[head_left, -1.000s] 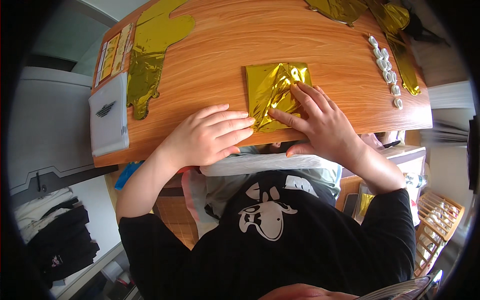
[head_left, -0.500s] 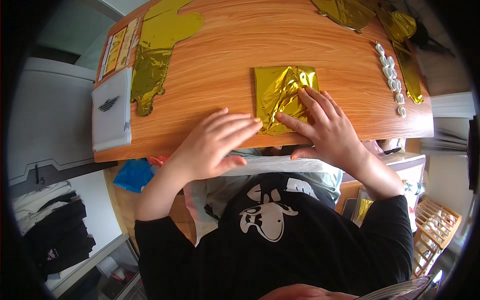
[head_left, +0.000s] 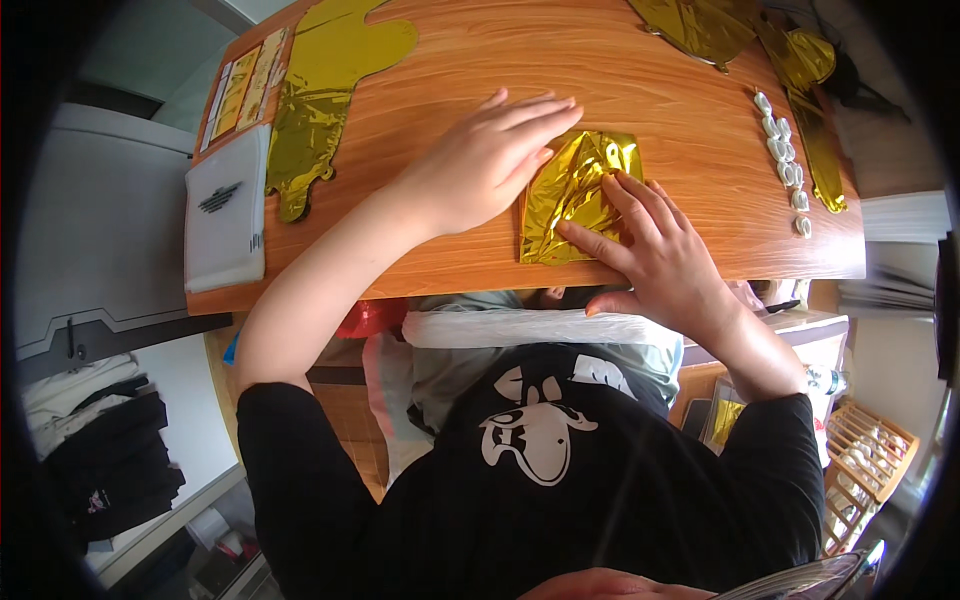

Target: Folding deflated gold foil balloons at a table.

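A shiny gold foil sheet folded into a creased, roughly square packet [head_left: 578, 188] lies near the table's front edge. My right hand [head_left: 660, 245] rests on its right side, fingers spread, fingertips pressing the foil. At the packet's upper left corner is my left hand [head_left: 490, 160], fingers stretched out toward the right and holding nothing. Its fingertips are close to the packet's far edge; I cannot tell whether they touch it.
A flat gold foil balloon [head_left: 315, 110] lies on the wooden table [head_left: 440, 60] at the left, beside a stack of clear plastic bags [head_left: 225, 225] and a printed card [head_left: 240, 90]. At the right are several small white coils [head_left: 783, 150] and more gold foil [head_left: 695, 30].
My left hand has moved up and to the right, from the packet's near left corner to its far left corner. My right hand stays on the foil.
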`<state>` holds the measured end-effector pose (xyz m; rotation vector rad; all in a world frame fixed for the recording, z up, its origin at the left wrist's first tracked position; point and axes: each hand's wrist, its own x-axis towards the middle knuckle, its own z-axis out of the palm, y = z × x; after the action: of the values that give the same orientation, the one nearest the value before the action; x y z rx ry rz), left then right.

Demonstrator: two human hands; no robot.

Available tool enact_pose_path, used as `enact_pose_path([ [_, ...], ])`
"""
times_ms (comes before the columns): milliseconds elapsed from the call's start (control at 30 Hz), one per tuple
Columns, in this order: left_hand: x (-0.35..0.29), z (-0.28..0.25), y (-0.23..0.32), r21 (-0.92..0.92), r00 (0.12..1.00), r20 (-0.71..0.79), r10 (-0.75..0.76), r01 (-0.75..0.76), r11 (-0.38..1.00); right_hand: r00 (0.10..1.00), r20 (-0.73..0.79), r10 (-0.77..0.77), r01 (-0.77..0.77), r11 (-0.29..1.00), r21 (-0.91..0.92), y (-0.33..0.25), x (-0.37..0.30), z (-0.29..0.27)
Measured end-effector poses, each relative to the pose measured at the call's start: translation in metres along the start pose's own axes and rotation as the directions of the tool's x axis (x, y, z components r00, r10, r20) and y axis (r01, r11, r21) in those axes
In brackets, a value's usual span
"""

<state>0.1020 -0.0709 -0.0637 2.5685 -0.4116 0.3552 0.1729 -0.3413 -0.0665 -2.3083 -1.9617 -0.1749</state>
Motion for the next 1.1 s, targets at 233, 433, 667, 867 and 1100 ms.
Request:
enact_pose_path([
  [233, 0.02, 0.03, -0.008, 0.041, 0.966, 0.174, 0.191, -0.201, 0.979, 1.0, -0.004, -0.004, 0.004, 1.0, -0.02, 0.002, -0.002, -0.003],
  [433, 0.017, 0.037, -0.011, 0.137, 0.958, 0.168, 0.231, -0.255, 0.957, 0.997, -0.04, 0.07, -0.066, 0.993, 0.101, -0.002, 0.001, -0.008],
  [667, 0.013, 0.045, -0.003, 0.23, 0.984, 0.124, 0.128, -0.154, 0.961, 0.852, -0.346, 0.393, -0.274, 0.897, 0.346, -0.037, -0.002, 0.005],
  [867, 0.011, 0.053, 0.003, 0.216, 0.995, -0.065, -0.069, 0.082, 0.973, 0.779, -0.384, 0.496, -0.369, 0.857, 0.361, -0.068, 0.001, 0.017],
  [1100, 0.014, 0.051, 0.007, 0.154, 0.984, -0.025, -0.175, 0.176, 0.972, 0.665, -0.431, 0.61, -0.501, 0.793, 0.348, -0.072, 0.011, 0.021],
])
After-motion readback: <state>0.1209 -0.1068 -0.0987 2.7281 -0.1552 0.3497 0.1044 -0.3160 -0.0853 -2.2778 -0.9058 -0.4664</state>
